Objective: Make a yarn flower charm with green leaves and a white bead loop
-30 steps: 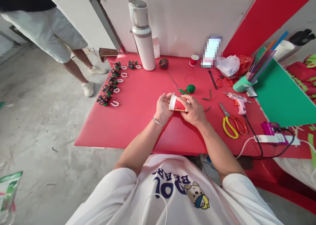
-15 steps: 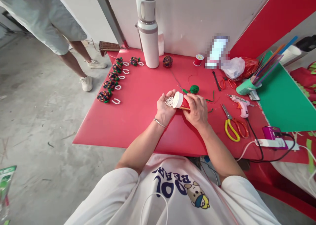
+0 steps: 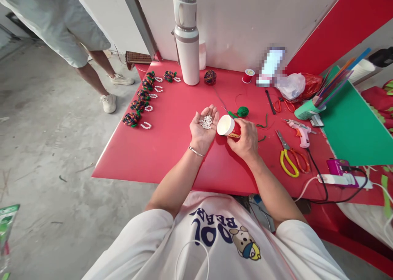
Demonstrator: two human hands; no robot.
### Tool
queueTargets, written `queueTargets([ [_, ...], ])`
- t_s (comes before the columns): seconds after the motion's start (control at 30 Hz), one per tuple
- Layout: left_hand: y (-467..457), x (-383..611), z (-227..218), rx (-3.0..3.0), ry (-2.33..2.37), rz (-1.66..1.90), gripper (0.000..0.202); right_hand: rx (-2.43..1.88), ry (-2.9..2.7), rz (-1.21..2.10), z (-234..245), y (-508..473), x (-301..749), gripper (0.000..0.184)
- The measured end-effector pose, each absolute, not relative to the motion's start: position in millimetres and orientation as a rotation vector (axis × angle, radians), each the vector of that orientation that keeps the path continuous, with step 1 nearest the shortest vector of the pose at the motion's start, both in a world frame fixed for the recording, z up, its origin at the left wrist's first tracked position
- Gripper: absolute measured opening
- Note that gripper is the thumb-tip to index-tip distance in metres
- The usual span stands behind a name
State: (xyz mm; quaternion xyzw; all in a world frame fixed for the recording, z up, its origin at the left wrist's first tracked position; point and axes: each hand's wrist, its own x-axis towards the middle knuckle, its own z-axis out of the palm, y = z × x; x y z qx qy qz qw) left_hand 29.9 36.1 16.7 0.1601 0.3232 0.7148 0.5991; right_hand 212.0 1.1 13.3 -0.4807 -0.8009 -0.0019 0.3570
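My left hand point(image 3: 202, 130) is turned palm up and cupped, holding a small heap of white beads point(image 3: 206, 122). In my right hand point(image 3: 247, 138) is a red and white paper cup point(image 3: 225, 125), tipped on its side with its mouth toward the left palm. The cup's rim stands just apart from the left hand, and no beads show inside it. Behind the cup lie a green yarn ball point(image 3: 242, 111) and a green-handled crochet hook point(image 3: 231, 114).
Multicoloured yarn pieces with bead loops point(image 3: 131, 119) line the table's left side. A tall white bottle point(image 3: 188, 59) and a dark yarn ball point(image 3: 210, 77) stand behind. To the right lie yellow-and-orange-handled scissors point(image 3: 287, 157), a pink glue gun point(image 3: 302, 134) and a power strip point(image 3: 333, 178). A person point(image 3: 70, 30) stands at left.
The cup has drawn back to the right from my left palm, and its mouth has turned more toward me. My left hand has shifted slightly left, with the beads spread over the palm.
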Motion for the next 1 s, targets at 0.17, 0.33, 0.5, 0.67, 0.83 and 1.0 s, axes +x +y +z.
queueTargets([
  [0.17,33.5,33.4,22.0,0.436,0.723,1.721,0.052,-1.232,-2.115,0.000,7.7,-0.1,209.4,0.071],
  [0.33,30.1,34.8,29.8,0.231,0.660,1.722,0.053,-1.320,-2.186,0.056,5.4,0.4,210.3,0.074],
  [0.5,27.9,30.9,35.6,0.190,0.668,1.704,0.056,-1.297,-2.209,0.129,3.2,-2.0,206.8,0.068],
  [0.67,24.7,27.7,44.6,0.258,0.686,1.733,0.053,-1.251,-2.181,0.222,3.8,-5.8,200.0,0.067],
  [0.83,22.3,18.9,58.4,0.023,0.698,1.670,0.056,-1.290,-2.099,0.325,-6.2,-4.4,199.9,0.072],
  [1.0,24.1,4.9,60.0,-0.061,0.656,1.583,0.058,-1.335,-2.049,0.420,-18.8,-0.9,196.9,0.081],
])
